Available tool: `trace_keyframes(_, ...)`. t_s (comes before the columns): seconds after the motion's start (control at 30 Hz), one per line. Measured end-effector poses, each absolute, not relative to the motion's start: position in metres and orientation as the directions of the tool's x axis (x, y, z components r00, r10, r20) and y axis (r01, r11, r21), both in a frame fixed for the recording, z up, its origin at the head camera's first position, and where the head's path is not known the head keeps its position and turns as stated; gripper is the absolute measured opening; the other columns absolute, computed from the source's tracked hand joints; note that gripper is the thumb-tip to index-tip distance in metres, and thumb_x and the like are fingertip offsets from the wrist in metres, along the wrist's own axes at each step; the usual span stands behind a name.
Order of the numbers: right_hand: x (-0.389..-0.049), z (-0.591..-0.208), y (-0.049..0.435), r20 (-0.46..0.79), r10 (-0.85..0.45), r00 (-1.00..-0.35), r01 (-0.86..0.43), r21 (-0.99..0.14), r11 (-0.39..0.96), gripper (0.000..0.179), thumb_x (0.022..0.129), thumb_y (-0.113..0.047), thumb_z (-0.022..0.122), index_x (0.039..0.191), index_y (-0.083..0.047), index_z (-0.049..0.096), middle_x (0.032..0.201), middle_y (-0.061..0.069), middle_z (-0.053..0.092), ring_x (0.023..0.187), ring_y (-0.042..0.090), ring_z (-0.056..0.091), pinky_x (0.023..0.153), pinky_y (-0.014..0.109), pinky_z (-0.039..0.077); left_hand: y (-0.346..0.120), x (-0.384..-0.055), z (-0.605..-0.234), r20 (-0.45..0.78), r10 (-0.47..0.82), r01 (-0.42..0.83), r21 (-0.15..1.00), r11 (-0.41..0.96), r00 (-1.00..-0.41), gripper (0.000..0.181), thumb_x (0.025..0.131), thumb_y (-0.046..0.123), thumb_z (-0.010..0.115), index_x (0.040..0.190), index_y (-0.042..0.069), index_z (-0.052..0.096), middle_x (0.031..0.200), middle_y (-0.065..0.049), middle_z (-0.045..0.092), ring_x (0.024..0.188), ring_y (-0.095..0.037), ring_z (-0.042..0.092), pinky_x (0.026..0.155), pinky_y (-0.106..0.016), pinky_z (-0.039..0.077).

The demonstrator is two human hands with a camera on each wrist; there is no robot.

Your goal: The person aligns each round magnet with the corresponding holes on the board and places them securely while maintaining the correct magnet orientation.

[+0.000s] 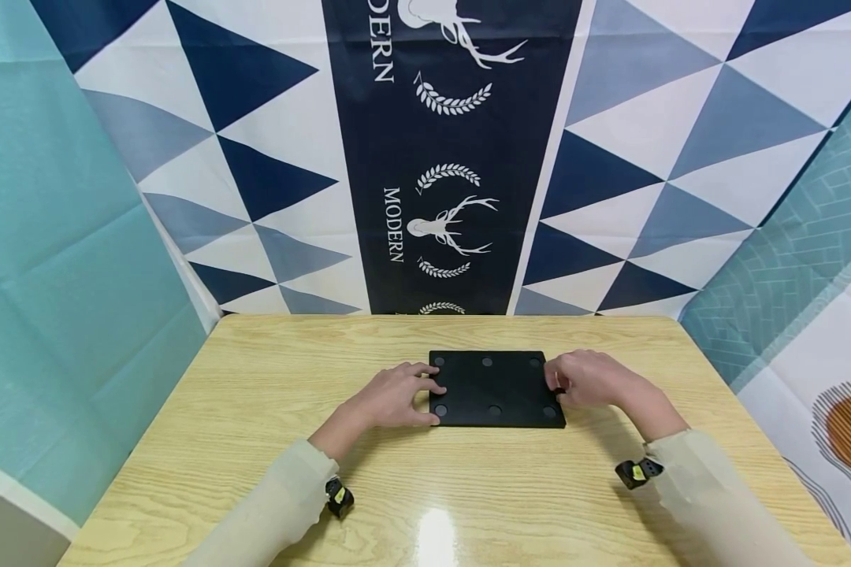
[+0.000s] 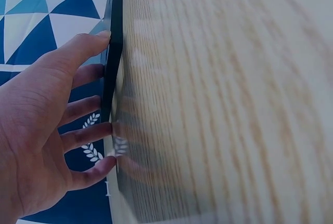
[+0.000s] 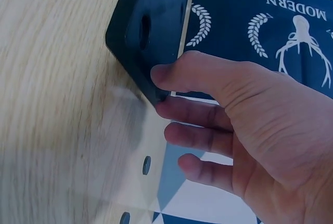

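Observation:
A flat black rectangular board [image 1: 492, 390] lies on the table, with several round grey discs along its long sides. At its left end my left hand [image 1: 399, 395] has its fingers spread, thumb near the front corner and fingertips at the left edge; its thumb [image 2: 96, 39] touches the board's side in the left wrist view. My right hand [image 1: 590, 379] pinches the right edge between thumb [image 3: 169, 76] and index finger. In the right wrist view a disc [image 3: 144, 31] shows near the board's corner. Whether the board is raised off the table I cannot tell.
The wooden table [image 1: 369, 488] extends around the board. A patterned cloth [image 1: 447, 157] hangs behind the back edge. Small black cameras sit on both wrists. Two small dark ovals [image 3: 146, 165] appear below the right hand's fingertips in the right wrist view; their kind is unclear.

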State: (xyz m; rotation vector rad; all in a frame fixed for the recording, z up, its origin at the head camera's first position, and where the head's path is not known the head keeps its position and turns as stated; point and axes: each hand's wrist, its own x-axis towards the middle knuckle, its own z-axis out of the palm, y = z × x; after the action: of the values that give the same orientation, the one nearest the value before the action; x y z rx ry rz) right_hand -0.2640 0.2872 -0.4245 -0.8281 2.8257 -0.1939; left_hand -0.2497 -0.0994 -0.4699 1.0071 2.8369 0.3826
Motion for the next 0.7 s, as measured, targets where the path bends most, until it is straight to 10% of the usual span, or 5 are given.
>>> trace_keyframes(0.7, -0.263, -0.428, 0.272, -0.155, -0.552, -0.819, -0.528, -0.173, 0.832, 0.019, 0.093, -0.01, 0.085, 0.093, -0.024, 0.072, 0.079, -0.008, 0.061, 0.072, 0.01, 0.052, 0.069, 0.031, 0.045, -0.099, -0.25, -0.468, -0.015, 0.641, 0.614, 0.272, 0.741, -0.768, 0.052, 0.1, 0.049, 0.084, 0.146, 0.026, 0.077, 0.173, -0.006, 0.057, 0.155, -0.037, 0.06, 0.121, -0.058, 0.056)
